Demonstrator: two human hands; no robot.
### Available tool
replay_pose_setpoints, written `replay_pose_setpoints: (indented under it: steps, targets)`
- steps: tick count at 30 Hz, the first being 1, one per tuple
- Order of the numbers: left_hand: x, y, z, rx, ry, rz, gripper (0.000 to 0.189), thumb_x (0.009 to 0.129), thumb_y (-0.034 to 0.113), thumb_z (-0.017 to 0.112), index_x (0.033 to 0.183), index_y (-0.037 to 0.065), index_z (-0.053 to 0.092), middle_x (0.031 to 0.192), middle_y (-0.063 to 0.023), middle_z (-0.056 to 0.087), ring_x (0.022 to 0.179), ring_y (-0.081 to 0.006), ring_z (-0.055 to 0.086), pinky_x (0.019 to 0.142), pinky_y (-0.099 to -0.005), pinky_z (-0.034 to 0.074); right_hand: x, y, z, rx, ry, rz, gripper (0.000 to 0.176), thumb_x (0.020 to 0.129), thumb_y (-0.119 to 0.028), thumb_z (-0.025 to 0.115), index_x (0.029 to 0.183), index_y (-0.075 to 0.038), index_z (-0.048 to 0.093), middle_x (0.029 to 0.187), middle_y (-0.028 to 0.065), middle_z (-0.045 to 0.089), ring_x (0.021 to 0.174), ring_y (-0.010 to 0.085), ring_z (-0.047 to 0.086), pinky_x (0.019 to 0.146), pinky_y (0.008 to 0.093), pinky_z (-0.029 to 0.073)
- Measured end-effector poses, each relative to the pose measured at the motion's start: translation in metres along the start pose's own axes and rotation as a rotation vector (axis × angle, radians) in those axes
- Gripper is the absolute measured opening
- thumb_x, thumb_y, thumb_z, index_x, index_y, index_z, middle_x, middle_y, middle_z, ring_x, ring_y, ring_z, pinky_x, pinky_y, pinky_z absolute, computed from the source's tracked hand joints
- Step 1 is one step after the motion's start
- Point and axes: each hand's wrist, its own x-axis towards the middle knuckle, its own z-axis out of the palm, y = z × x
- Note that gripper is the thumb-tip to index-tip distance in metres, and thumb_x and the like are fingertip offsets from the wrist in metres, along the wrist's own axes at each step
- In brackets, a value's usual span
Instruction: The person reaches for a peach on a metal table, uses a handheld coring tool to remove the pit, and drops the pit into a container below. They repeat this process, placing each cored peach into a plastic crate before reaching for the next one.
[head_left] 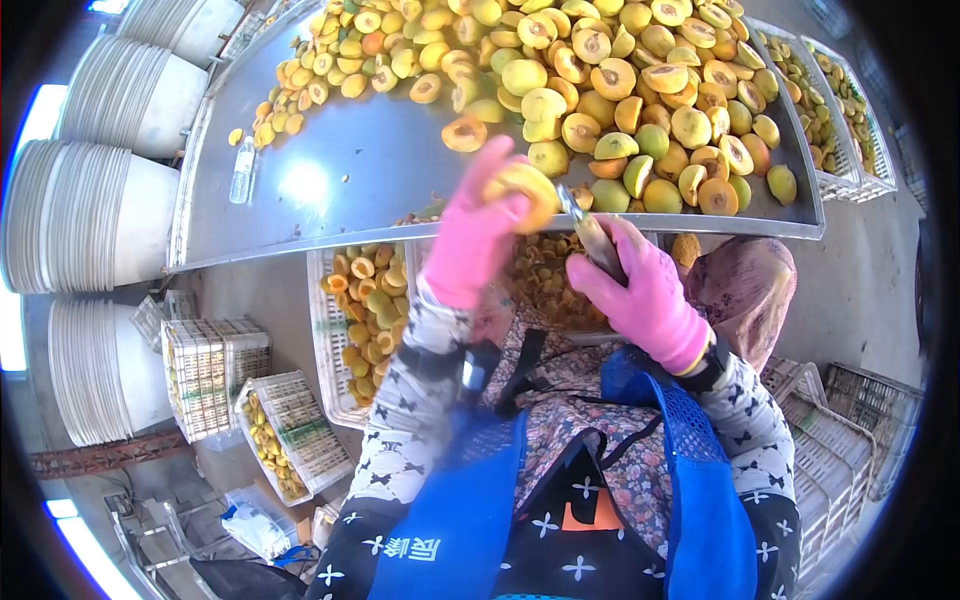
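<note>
The round, smooth yellow-orange fruit (530, 198) was just over the near edge of the smooth, shiny metal worktop (330, 150), in the pink-gloved left hand (472, 235), blurred, its grip curled partly closed around it. The pink-gloved right hand (650, 300) had its grip closed on a slim metal-tipped tool (598, 245), beside the fruit. Beyond lay heaped, cut yellow fruit (620, 95); bare metal stretched left towards a clear plastic bottle (242, 172) near the raised rim
</note>
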Motion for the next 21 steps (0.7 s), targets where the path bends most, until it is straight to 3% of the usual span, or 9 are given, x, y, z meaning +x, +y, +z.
replay_pose_setpoints:
  steps: [2, 5, 9, 13, 15, 16, 18, 20, 21]
  targets:
    - [-0.018, 0.000, 0.028, -0.035, -0.098, -0.109, 0.062, 0.097, 0.016, 0.058, 0.151, 0.002, 0.031, 0.134, -0.0133, 0.055, 0.122, -0.0245, 0.055, 0.102, -0.0381, 0.046, 0.006, 0.003, 0.011, -0.008, 0.092, 0.014, 0.040, 0.085, -0.027, 0.074, 0.113, -0.002, 0.060, 0.093, 0.0200, 0.067, 0.087, 0.0385, 0.067, 0.075, 0.0428, 0.052]
    - [-0.031, -0.017, 0.044, -0.240, 0.013, -0.089, 0.064, 0.098, 0.021, 0.054, 0.154, 0.007, 0.027, 0.131, -0.0112, 0.056, 0.115, -0.0208, 0.057, 0.093, -0.0324, 0.049, 0.018, 0.000, 0.005, 0.268, -0.052, 0.476, 0.034, 0.086, -0.026, 0.073, 0.106, -0.002, 0.060, 0.084, 0.0196, 0.066, 0.078, 0.0351, 0.067, 0.069, 0.0413, 0.051]
    - [-0.037, -0.022, 0.052, -0.016, 0.132, 0.123, 0.056, 0.105, 0.025, 0.041, 0.155, 0.008, 0.024, 0.130, -0.0116, 0.056, 0.112, -0.0211, 0.058, 0.085, -0.0312, 0.052, -0.002, -0.007, 0.008, 0.203, -0.075, 0.253, 0.029, 0.087, -0.022, 0.070, 0.103, 0.000, 0.059, 0.080, 0.0191, 0.064, 0.073, 0.0358, 0.066, 0.064, 0.0423, 0.050]
    - [-0.040, 0.009, 0.038, 0.081, 0.117, -0.096, 0.048, 0.107, 0.035, 0.034, 0.143, 0.003, 0.041, 0.118, -0.0116, 0.062, 0.104, -0.0207, 0.060, 0.087, -0.0331, 0.051, -0.010, -0.015, -0.003, -0.195, 0.032, -0.265, 0.032, 0.087, -0.017, 0.069, 0.113, -0.003, 0.057, 0.090, 0.0192, 0.066, 0.082, 0.0409, 0.065, 0.068, 0.0453, 0.053]
    - [-0.039, 0.014, 0.031, 0.304, 0.072, -0.116, 0.048, 0.107, 0.038, 0.032, 0.132, 0.002, 0.051, 0.111, -0.0101, 0.064, 0.098, -0.0202, 0.062, 0.084, -0.0325, 0.052, -0.008, -0.014, -0.008, -0.374, -0.042, -0.282, 0.031, 0.088, -0.022, 0.068, 0.113, -0.008, 0.055, 0.089, 0.0144, 0.066, 0.077, 0.0361, 0.066, 0.067, 0.0463, 0.051]
    - [-0.039, 0.013, 0.032, 0.543, 0.025, 0.019, 0.046, 0.107, 0.037, 0.033, 0.129, 0.002, 0.053, 0.111, -0.0097, 0.064, 0.097, -0.0199, 0.062, 0.083, -0.0323, 0.052, -0.006, -0.015, -0.010, -0.467, -0.071, -0.278, 0.030, 0.089, -0.023, 0.067, 0.112, -0.008, 0.055, 0.087, 0.0129, 0.065, 0.076, 0.0346, 0.066, 0.066, 0.0457, 0.050]
    - [-0.041, 0.016, 0.039, 0.642, 0.025, 0.056, 0.040, 0.105, 0.031, 0.037, 0.123, 0.001, 0.057, 0.111, -0.0091, 0.064, 0.095, -0.0197, 0.063, 0.081, -0.0323, 0.053, -0.005, -0.015, -0.013, -0.605, -0.108, -0.289, 0.027, 0.089, -0.026, 0.066, 0.109, -0.010, 0.055, 0.084, 0.0101, 0.064, 0.073, 0.0316, 0.066, 0.065, 0.0444, 0.049]
    - [-0.047, 0.025, 0.051, 0.360, 0.132, -0.140, 0.031, 0.102, 0.022, 0.044, 0.117, 0.000, 0.059, 0.111, -0.0088, 0.064, 0.094, -0.0197, 0.063, 0.080, -0.0327, 0.053, -0.005, -0.013, -0.015, -0.698, -0.131, -0.327, 0.026, 0.089, -0.027, 0.065, 0.106, -0.011, 0.054, 0.082, 0.0074, 0.062, 0.071, 0.0285, 0.066, 0.065, 0.0429, 0.047]
    - [-0.048, 0.024, 0.049, 0.489, 0.093, -0.066, 0.033, 0.103, 0.027, 0.044, 0.117, 0.002, 0.060, 0.110, -0.0071, 0.063, 0.092, -0.0170, 0.063, 0.072, -0.0296, 0.053, -0.005, -0.014, -0.016, -0.725, -0.164, -0.324, 0.029, 0.088, -0.027, 0.066, 0.108, -0.010, 0.055, 0.083, 0.0075, 0.063, 0.072, 0.0287, 0.066, 0.066, 0.0425, 0.048]
